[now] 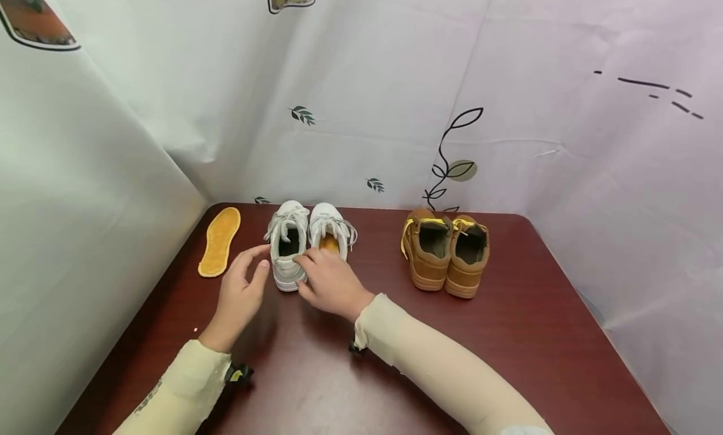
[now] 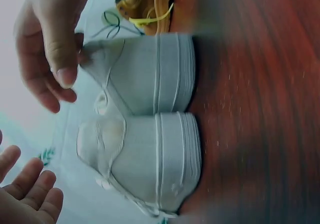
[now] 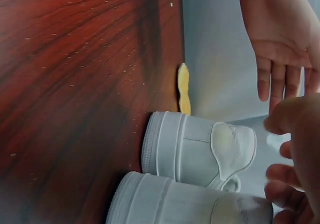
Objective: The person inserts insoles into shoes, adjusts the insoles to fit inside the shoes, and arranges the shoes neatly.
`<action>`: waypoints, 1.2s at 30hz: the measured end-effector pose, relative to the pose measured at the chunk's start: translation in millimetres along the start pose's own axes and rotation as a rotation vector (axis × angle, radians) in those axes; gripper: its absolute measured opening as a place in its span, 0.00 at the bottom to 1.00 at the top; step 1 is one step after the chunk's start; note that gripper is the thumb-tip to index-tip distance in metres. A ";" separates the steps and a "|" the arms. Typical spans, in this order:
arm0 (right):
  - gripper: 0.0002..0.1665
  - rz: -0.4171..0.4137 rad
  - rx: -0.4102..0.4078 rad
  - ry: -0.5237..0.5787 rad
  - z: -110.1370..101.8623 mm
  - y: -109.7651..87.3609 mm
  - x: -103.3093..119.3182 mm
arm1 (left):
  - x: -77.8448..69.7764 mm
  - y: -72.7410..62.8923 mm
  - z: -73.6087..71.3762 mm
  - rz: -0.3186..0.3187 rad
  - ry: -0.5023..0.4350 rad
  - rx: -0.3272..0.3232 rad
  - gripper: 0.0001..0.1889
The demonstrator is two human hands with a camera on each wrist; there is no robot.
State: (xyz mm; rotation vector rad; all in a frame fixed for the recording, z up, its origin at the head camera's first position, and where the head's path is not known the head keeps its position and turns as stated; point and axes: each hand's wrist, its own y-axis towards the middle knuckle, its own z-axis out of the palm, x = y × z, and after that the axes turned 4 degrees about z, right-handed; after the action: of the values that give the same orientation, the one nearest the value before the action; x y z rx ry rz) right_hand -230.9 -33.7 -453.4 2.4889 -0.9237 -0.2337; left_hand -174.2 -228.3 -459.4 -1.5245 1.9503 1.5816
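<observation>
A pair of white lace-up sneakers stands side by side on the table, heels toward me. The left sneaker [image 1: 289,275] has a dark inside; in the right sneaker [image 1: 326,216] a yellow insole [image 1: 329,242] shows. My left hand [image 1: 240,297] is beside the left sneaker's heel, its fingers loosely extended and holding nothing. Over the heel end of the right sneaker hovers my right hand [image 1: 330,285], fingers loosely bent, partly covering that shoe. In the left wrist view its fingertips are right at the heel collar [image 2: 90,53]. Another yellow insole [image 1: 220,241] lies flat, left of the sneakers.
A pair of brown shoes [image 1: 432,268] with yellow laces stands to the right on the dark red table [image 1: 339,372]. White sheeting [image 1: 367,77] with leaf prints hangs behind the table and along both sides.
</observation>
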 end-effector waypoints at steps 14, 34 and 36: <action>0.25 -0.016 0.073 -0.282 8.4 27.1 24.9 | 23.7 3.2 -11.8 -0.234 -0.008 0.046 0.19; 0.07 0.266 0.296 -0.140 24.7 56.4 44.0 | 39.0 2.2 -1.8 -0.296 -0.002 0.066 0.18; 0.07 0.249 0.287 -0.146 26.1 53.2 43.4 | 41.7 4.9 -1.2 -0.324 -0.027 0.077 0.19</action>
State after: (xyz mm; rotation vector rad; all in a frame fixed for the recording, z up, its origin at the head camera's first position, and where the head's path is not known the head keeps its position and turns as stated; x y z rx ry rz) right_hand -236.5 -106.8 -450.2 2.6038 -1.4030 -0.2139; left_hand -196.1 -253.7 -484.7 -1.6753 1.6282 1.3681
